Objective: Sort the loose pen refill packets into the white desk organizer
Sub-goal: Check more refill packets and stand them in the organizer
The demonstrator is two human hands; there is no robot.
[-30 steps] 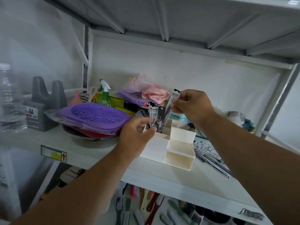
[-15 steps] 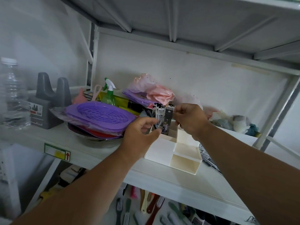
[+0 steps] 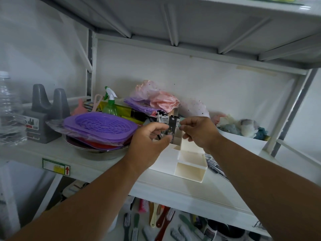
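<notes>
Left hand [image 3: 149, 141] grip: pinching refill packets [image 3: 165, 121] upright in rear compartment of white organizer [image 3: 189, 164]. Right hand [image 3: 198, 131] grip: curled, contact unclear.

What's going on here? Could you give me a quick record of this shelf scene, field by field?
place: white metal shelf
organizer: white desk organizer, several open compartments
packets: refill packets standing upright in its back compartment
left hand: fingers curled at the packets
right hand: fingers curled beside the packets' tops; grip unclear
still loose: more packets lying right of the organizer
nearby: purple tray, green spray bottle
</notes>
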